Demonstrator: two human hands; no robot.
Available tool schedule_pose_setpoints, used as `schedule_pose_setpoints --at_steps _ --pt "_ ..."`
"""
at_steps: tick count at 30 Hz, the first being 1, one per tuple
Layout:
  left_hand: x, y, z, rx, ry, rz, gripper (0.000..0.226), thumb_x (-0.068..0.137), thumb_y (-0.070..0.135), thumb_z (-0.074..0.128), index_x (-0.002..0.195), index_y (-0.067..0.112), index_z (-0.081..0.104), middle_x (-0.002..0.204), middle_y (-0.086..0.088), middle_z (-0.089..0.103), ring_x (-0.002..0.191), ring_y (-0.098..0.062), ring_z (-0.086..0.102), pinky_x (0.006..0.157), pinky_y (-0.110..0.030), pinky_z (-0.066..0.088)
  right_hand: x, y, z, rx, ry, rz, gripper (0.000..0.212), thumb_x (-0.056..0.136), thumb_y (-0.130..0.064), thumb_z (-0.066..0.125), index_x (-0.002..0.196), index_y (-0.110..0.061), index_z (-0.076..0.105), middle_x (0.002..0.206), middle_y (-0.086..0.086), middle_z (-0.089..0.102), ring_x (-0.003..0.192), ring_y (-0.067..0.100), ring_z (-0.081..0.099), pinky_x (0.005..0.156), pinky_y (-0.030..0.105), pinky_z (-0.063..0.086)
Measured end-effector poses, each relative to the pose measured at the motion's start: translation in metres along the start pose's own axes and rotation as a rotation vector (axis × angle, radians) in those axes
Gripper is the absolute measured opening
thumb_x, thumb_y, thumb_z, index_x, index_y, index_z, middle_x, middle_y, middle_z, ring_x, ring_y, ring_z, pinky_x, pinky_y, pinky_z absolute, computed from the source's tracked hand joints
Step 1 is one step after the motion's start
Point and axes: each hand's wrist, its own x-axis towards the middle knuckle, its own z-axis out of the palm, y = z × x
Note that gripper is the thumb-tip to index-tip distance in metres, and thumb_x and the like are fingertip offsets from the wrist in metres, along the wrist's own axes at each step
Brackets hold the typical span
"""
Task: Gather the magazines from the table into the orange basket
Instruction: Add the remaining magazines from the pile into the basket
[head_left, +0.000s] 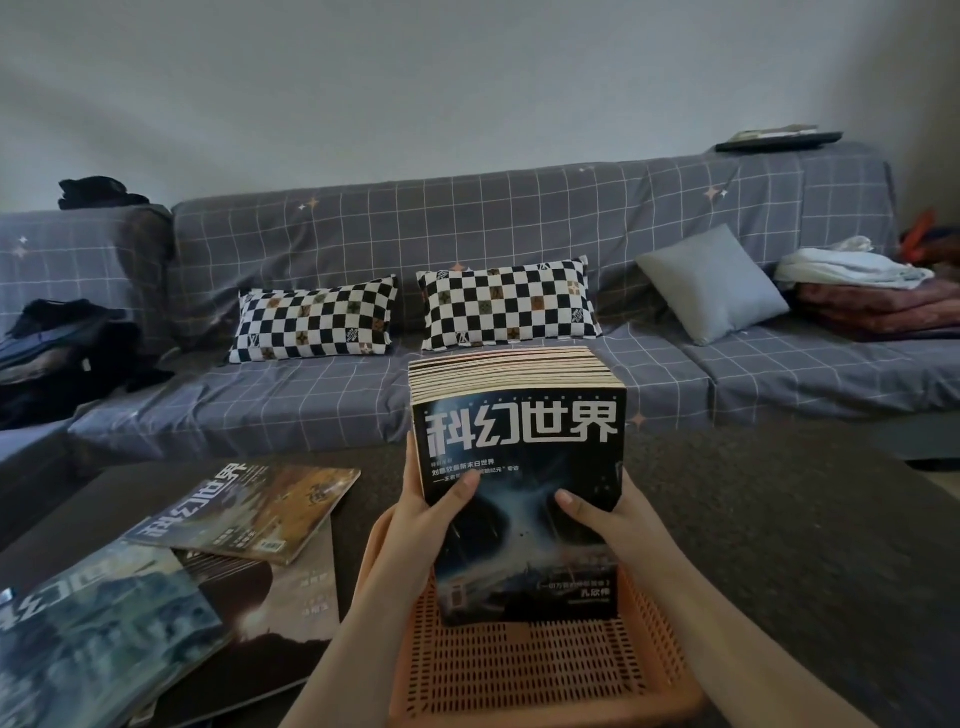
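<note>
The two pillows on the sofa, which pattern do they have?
Black-and-white checkered pillows, head view.

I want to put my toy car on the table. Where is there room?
The table is bare right of the orange basket, out to its right edge. The left side is crowded with loose magazines. Both hands hold a magazine stack standing in the basket.

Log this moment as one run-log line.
both hands: left hand, right hand | hold: magazine stack upright | over: orange basket | left: loose magazines on table
</note>
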Motion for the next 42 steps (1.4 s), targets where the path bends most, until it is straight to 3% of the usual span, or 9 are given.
schedule_pose_setpoints --at_steps 6,14,24,28,31,34,38,40,42 --pt "0.001 0.001 0.000 -0.001 0.034 0.002 0.080 0.048 0.057 0.081 0.121 0.037 0.054 0.115 0.001 0.067 0.088 -0.009 0.071 0.060 -0.018 0.056 0.005 0.000 0.001 -0.122 -0.025 -0.018 0.089 0.068 -0.047 0.074 0.142 -0.038 0.024 0.118 -0.017 0.057 0.113 0.012 0.053 0.100 0.040 0.041" --pt "-0.001 0.006 0.003 0.053 0.042 0.005 0.104 0.052 0.061 0.076 0.143 0.034 0.034 0.126 -0.002 0.059 0.106 -0.018 0.061 0.074 -0.028 0.053 0.004 -0.003 0.002 -0.153 0.008 0.041 0.080 0.070 -0.046 0.074 0.138 -0.038 0.032 0.120 -0.016 0.057 0.118 0.018 0.052 0.103 0.047 0.039" --pt "-0.015 0.008 0.001 0.115 0.036 0.006 0.091 0.063 0.051 0.078 0.143 0.035 0.036 0.127 -0.001 0.060 0.111 -0.020 0.061 0.093 -0.041 0.054 -0.002 -0.010 0.004 -0.056 -0.001 0.087 0.083 0.063 -0.042 0.079 0.135 -0.034 0.039 0.127 -0.005 0.058 0.119 0.020 0.052 0.103 0.053 0.038" --pt "-0.026 0.012 -0.001 0.183 0.012 -0.006 0.074 0.080 0.041 0.070 0.145 0.034 0.033 0.131 -0.001 0.059 0.114 -0.020 0.061 0.096 -0.045 0.052 -0.009 -0.014 0.005 -0.119 0.035 0.103 0.088 0.069 -0.038 0.078 0.142 -0.033 0.029 0.134 -0.002 0.052 0.124 0.022 0.047 0.105 0.050 0.036" --pt "-0.041 0.014 -0.001 0.258 0.033 -0.004 0.068 0.088 0.037 0.064 0.147 0.032 0.029 0.125 0.006 0.063 0.107 -0.010 0.065 0.089 -0.034 0.056 -0.019 -0.016 0.007 -0.168 0.082 0.126 0.099 0.070 -0.039 0.077 0.148 -0.031 0.015 0.142 0.000 0.044 0.129 0.024 0.042 0.106 0.047 0.033" --pt "-0.059 0.014 0.001 0.385 0.103 -0.041 0.074 0.089 0.042 0.061 0.150 0.024 0.024 0.135 -0.001 0.057 0.116 -0.016 0.060 0.098 -0.043 0.050 -0.034 -0.018 0.009 -0.162 0.198 0.168 0.105 0.073 -0.034 0.076 0.149 -0.022 0.005 0.148 0.004 0.036 0.134 0.025 0.037 0.107 0.047 0.029" --pt "-0.092 0.018 0.008 0.483 0.177 0.000 0.055 0.093 0.036 0.057 0.142 0.022 0.037 0.136 0.004 0.055 0.100 0.004 0.058 0.078 -0.019 0.049 -0.068 -0.027 0.018 -0.162 0.315 0.146 0.098 0.077 -0.027 0.074 0.148 -0.019 0.007 0.143 0.007 0.043 0.123 0.022 0.049 0.099 0.036 0.042" --pt "-0.108 0.018 0.010 0.476 0.191 0.009 0.063 0.094 0.034 0.057 0.149 0.020 0.028 0.148 0.002 0.043 0.122 -0.006 0.052 0.097 -0.030 0.048 -0.087 -0.032 0.027 -0.128 0.357 0.100 0.088 0.078 -0.021 0.073 0.145 -0.018 0.016 0.132 0.006 0.052 0.099 0.010 0.059 0.076 0.015 0.051" --pt "-0.122 0.017 0.011 0.472 0.203 0.006 0.069 0.095 0.032 0.056 0.153 0.019 0.021 0.152 -0.003 0.037 0.136 -0.017 0.041 0.109 -0.038 0.039 -0.102 -0.035 0.037 -0.112 0.365 0.049 0.073 0.078 -0.017 0.072 0.137 -0.017 0.030 0.124 0.001 0.054 0.098 0.007 0.056 0.073 0.013 0.045"
